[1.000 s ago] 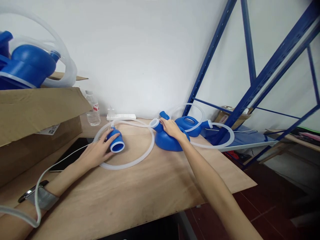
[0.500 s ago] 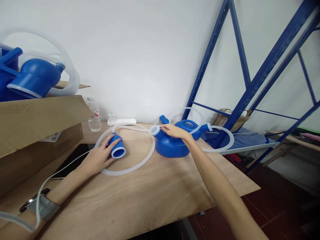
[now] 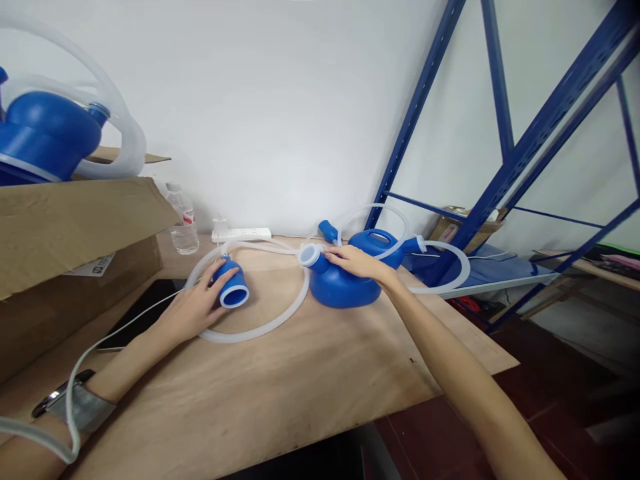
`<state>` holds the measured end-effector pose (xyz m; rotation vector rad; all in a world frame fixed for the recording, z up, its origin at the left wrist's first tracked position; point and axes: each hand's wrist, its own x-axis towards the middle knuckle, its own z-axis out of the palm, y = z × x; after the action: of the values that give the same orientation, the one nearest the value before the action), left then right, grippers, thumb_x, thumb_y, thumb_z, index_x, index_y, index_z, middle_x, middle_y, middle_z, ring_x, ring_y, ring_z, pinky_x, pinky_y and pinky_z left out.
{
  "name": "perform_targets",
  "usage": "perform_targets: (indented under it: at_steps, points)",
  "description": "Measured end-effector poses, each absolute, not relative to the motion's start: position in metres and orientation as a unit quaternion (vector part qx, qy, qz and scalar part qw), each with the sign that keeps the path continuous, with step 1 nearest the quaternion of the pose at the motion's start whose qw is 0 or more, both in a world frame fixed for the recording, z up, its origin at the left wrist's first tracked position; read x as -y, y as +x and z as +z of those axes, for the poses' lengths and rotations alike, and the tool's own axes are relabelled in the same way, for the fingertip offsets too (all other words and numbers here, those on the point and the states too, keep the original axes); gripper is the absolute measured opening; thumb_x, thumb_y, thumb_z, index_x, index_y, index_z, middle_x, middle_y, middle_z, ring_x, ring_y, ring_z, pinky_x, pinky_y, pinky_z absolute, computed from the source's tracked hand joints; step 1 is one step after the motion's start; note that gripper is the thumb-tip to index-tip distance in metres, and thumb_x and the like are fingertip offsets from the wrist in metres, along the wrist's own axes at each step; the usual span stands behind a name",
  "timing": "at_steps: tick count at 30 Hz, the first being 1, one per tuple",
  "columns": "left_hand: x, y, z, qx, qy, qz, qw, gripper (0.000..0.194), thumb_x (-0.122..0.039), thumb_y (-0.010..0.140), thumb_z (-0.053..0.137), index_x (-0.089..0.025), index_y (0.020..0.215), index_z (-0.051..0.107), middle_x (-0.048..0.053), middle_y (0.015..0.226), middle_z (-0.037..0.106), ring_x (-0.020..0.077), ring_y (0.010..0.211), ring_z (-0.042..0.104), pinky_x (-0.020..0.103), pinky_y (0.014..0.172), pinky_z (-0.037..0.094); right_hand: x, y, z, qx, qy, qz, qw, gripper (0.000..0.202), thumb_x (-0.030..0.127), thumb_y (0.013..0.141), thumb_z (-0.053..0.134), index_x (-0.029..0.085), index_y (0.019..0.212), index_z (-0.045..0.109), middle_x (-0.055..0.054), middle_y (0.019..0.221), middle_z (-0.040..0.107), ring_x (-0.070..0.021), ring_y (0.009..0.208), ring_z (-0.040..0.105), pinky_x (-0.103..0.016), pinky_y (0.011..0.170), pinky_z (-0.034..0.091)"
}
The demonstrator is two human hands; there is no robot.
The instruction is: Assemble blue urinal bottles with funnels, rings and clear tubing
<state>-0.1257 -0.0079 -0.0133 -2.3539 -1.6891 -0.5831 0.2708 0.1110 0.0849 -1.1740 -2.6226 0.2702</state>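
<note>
My left hand is wrapped round a blue plastic funnel cup lying on its side on the table, its white-rimmed mouth facing me. A clear tube runs from the cup's narrow end and loops over the wood. My right hand grips the top of a blue plastic jug, just behind its white-collared neck; the fingertips are partly hidden. Behind it stands a second blue jug, with its own tube curving off to the right. Another small blue cup lies near the wall.
On the left, a cardboard box holds more blue plastic parts and tubing. A water bottle, a white power strip and a black tablet are on the table. Blue metal shelving stands at the right.
The camera view has shifted slightly, so the box and its contents sit farther left and higher. Both hands keep their places on the cup and the jug.
</note>
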Motion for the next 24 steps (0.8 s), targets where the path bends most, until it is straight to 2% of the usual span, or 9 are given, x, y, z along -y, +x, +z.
perform_targets:
  at_steps: [5, 10, 14, 19, 22, 24]
  points:
    - [0.007, -0.126, -0.013, 0.574, -0.792, -0.188, 0.088, 0.067, -0.044, 0.099, 0.048, -0.028, 0.163, 0.035, 0.014, 0.170, 0.029, 0.0390, 0.132, 0.059, 0.043, 0.080, 0.064, -0.104, 0.264, 0.072, 0.861, -0.480, 0.004, 0.167, 0.043, 0.039, 0.110, 0.035, 0.026, 0.115, 0.076, -0.006, 0.119, 0.079, -0.0297, 0.112, 0.072, -0.035, 0.091, 0.049]
    - [0.008, -0.125, -0.011, 0.576, -0.792, -0.187, 0.083, 0.067, -0.044, 0.098, 0.047, -0.028, 0.162, 0.035, 0.013, 0.171, 0.028, 0.0386, 0.133, 0.059, 0.042, 0.081, 0.064, -0.100, 0.259, 0.070, 0.848, -0.496, 0.025, 0.186, 0.046, 0.045, 0.111, 0.032, 0.031, 0.115, 0.075, -0.002, 0.123, 0.079, -0.0304, 0.115, 0.071, -0.036, 0.092, 0.049]
    - [0.008, -0.126, -0.012, 0.574, -0.792, -0.188, 0.087, 0.067, -0.044, 0.099, 0.046, -0.026, 0.162, 0.035, 0.015, 0.170, 0.029, 0.0389, 0.131, 0.060, 0.044, 0.080, 0.064, -0.098, 0.252, 0.075, 0.816, -0.527, 0.072, 0.227, 0.041, 0.048, 0.109, 0.035, 0.033, 0.135, 0.063, -0.001, 0.120, 0.079, -0.0316, 0.120, 0.069, -0.041, 0.096, 0.049]
    - [0.006, -0.128, -0.017, 0.553, -0.803, -0.205, 0.093, 0.068, -0.044, 0.101, 0.046, -0.028, 0.164, 0.029, 0.015, 0.170, 0.029, 0.0369, 0.133, 0.059, 0.043, 0.087, 0.062, -0.085, 0.239, 0.083, 0.838, -0.475, 0.069, 0.260, 0.050, 0.031, 0.106, 0.040, 0.024, 0.155, 0.047, -0.005, 0.107, 0.080, -0.0290, 0.118, 0.069, -0.045, 0.109, 0.044]
    - [0.006, -0.127, -0.017, 0.566, -0.793, -0.201, 0.103, 0.067, -0.044, 0.100, 0.047, -0.029, 0.164, 0.031, 0.013, 0.171, 0.029, 0.0370, 0.132, 0.060, 0.039, 0.080, 0.063, -0.073, 0.231, 0.084, 0.863, -0.412, 0.096, 0.277, 0.050, 0.027, 0.106, 0.035, 0.025, 0.154, 0.050, -0.007, 0.125, 0.076, -0.0262, 0.125, 0.065, -0.043, 0.112, 0.043]
    - [0.008, -0.126, -0.016, 0.574, -0.789, -0.192, 0.109, 0.067, -0.042, 0.100, 0.047, -0.029, 0.164, 0.032, 0.014, 0.171, 0.030, 0.0367, 0.129, 0.062, 0.038, 0.074, 0.062, -0.067, 0.225, 0.081, 0.889, -0.358, 0.116, 0.261, 0.046, 0.035, 0.107, 0.040, 0.027, 0.150, 0.054, -0.007, 0.142, 0.067, -0.0257, 0.134, 0.059, -0.042, 0.116, 0.041]
